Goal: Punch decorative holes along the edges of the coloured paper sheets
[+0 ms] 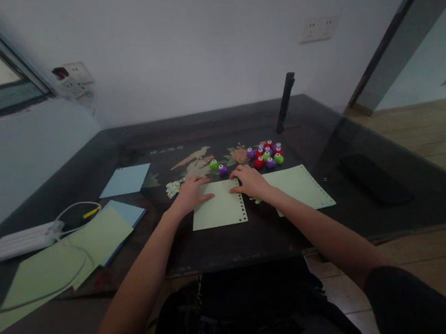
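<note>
A pale yellow-green sheet of paper (218, 212) with punched holes down its right side lies flat on the dark table. My left hand (190, 195) rests at its far left corner, thumb and fingers spread apart. Over the far right corner is my right hand (250, 181), also with thumb and index finger apart. Just beyond the sheet, between the hands, sit a green eyeball-marked bead (213, 165) and a purple one (222, 170). A pile of small pale pieces (173, 188) lies beside my left fingers. A few more show under my right wrist, partly hidden.
Several red, purple and green beads (267, 153) cluster behind my right hand. A second punched sheet (303, 185) lies under my right forearm. Left are a blue sheet (126, 180), loose yellow sheets (103, 238) and a white power strip (22, 242). A dark phone-like slab (373, 179) lies right.
</note>
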{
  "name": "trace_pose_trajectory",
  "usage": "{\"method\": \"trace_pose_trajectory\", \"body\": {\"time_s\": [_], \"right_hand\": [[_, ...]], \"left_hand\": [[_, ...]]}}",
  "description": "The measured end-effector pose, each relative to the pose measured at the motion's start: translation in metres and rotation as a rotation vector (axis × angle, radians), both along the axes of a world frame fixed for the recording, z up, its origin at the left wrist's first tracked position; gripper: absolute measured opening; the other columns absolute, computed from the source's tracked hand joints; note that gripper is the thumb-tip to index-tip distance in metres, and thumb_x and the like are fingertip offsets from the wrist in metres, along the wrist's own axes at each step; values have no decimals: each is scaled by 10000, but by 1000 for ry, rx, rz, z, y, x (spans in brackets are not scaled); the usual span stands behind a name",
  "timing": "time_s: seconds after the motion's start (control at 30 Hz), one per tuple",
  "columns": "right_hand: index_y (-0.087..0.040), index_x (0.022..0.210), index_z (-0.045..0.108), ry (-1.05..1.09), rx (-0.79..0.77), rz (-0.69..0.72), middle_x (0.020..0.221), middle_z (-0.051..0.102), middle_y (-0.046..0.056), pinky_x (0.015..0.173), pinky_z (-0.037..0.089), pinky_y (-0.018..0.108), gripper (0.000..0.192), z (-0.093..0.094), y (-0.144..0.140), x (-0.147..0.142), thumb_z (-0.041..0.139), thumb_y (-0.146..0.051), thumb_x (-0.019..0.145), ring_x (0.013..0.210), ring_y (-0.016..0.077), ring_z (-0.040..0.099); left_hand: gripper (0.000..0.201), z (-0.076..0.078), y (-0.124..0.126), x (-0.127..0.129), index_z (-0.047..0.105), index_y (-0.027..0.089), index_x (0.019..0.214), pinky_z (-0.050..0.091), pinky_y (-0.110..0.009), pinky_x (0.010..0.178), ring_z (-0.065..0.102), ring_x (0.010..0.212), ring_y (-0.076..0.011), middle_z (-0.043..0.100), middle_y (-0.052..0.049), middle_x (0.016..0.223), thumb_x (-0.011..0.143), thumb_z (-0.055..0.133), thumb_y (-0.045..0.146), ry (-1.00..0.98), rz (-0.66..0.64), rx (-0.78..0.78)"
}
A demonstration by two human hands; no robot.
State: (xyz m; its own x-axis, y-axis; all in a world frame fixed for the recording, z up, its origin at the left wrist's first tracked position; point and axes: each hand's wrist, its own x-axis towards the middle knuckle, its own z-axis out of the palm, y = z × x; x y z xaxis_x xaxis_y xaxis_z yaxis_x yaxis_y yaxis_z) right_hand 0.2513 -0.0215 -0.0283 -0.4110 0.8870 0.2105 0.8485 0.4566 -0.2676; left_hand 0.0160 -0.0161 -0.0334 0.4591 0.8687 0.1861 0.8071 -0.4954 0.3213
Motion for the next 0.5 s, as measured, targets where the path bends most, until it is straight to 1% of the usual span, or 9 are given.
{"method": "trace_pose_trajectory", "body": {"time_s": [0.2,0.37,0.5], "right_hand": [[-186,998,598,39,-7,4,1014,581,87,785,411,348,370,-2,0,-1,741,-360,704,969,254,530],[-181,991,561,83,-7,10,1002,592,80,785,405,344,375,-2,0,-2,744,-310,691,961,247,532],[-173,1055,540,125,-29,9,1038,596,90,796,406,349,441,-2,-2,-3,749,-274,679,966,245,536]], "left_hand": [[431,-1,0,0,634,201,1111,385,-418,953,525,1061,-259,594,-99,1110,737,676,410,10,-6,29],[374,3,-2,3,620,187,1047,384,-419,961,533,1058,-253,601,-94,1086,721,698,352,-6,-15,39],[371,5,-3,5,576,168,1036,407,-401,940,541,1053,-250,607,-97,1078,714,692,312,-55,-28,34]]}}
